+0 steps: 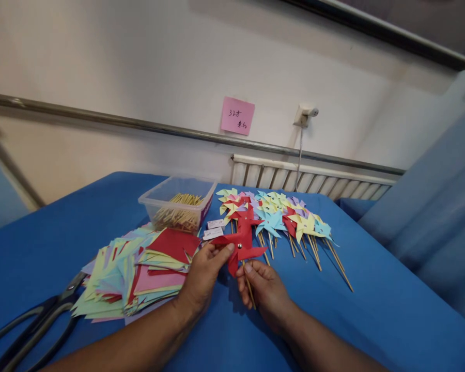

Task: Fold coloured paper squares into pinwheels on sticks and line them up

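Note:
A red paper pinwheel with a silver pin at its centre is held over the blue table. My left hand pinches the left edge of its red blades with thumb and fingers. My right hand grips its wooden stick just below the blades. Behind it lies a heap of finished pinwheels in yellow, light blue, purple and red, their sticks pointing toward me.
A stack of cut coloured paper squares lies left of my hands. Large black scissors rest at the lower left. A clear plastic tub holds wooden sticks. Small white packets sit beside the tub. A pink note hangs on the wall.

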{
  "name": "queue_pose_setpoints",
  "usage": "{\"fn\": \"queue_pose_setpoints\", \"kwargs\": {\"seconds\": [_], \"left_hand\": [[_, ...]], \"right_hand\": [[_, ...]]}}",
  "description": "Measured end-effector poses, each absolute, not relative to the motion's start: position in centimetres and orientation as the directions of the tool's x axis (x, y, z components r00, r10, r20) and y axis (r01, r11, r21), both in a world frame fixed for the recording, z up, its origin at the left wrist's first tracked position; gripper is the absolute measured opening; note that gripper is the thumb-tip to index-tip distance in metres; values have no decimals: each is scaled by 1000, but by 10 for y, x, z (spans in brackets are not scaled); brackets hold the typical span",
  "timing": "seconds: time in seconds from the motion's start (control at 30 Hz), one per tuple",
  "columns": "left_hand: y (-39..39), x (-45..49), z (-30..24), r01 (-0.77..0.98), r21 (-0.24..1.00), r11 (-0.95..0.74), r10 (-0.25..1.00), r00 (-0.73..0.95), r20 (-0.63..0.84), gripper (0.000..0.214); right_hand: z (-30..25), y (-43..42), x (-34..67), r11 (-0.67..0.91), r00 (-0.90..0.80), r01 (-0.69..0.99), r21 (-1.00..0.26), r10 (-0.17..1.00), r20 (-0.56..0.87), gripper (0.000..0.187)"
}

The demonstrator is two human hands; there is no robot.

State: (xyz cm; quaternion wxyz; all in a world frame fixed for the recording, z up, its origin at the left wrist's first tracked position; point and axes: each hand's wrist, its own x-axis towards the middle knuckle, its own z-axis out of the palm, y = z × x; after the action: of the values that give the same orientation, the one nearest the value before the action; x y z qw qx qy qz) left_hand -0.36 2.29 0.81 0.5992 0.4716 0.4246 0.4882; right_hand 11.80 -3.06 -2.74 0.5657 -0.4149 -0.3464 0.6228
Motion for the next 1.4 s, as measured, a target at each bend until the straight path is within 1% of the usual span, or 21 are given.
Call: {"fn": "queue_pose_setpoints", "kwargs": {"seconds": [0.1, 0.23, 0.5, 0.67, 0.83, 0.93, 1.03, 1.13, 1.27, 1.4], "left_hand": [[21, -3, 9, -158, 982, 107, 968, 243, -66, 30], [21, -3, 8, -133, 986, 102, 965, 255, -65, 30], [26, -4, 5, -112, 988, 106, 957, 281, -71, 30], [28, -6, 2, -99, 989, 113, 969, 231, -87, 33], [31, -8, 3, -72, 992, 104, 991, 96, -96, 37], [32, -8, 5, -96, 989, 110, 992, 75, -103, 39], [32, -8, 6, -89, 988, 127, 990, 65, -121, 38], [31, -7, 7, -71, 989, 127, 991, 42, -125, 39], [30, -7, 8, -73, 989, 128, 992, 27, -126, 39], [31, -6, 10, -101, 985, 136, 990, 61, -131, 37]], "right_hand": [[-30, -31, 117, -145, -39, -384, -912, 989, -140, 45], [-32, -29, 116, -152, -83, -351, -924, 988, -131, 47], [-30, -23, 115, -161, -103, -328, -931, 986, -134, 52], [-35, -19, 115, -154, -135, -329, -932, 984, -115, 57], [-43, -14, 114, -113, 15, -287, -951, 992, -122, 59], [-44, -15, 114, -102, 69, -203, -974, 991, -118, 51], [-41, -18, 114, -64, 129, -101, -993, 989, -77, 38], [-39, -21, 115, -37, 153, -13, -999, 987, -38, 28], [-41, -22, 117, -7, 167, 98, -995, 986, 9, 22], [-39, -22, 118, -9, 174, 115, -993, 985, 11, 19]]}}
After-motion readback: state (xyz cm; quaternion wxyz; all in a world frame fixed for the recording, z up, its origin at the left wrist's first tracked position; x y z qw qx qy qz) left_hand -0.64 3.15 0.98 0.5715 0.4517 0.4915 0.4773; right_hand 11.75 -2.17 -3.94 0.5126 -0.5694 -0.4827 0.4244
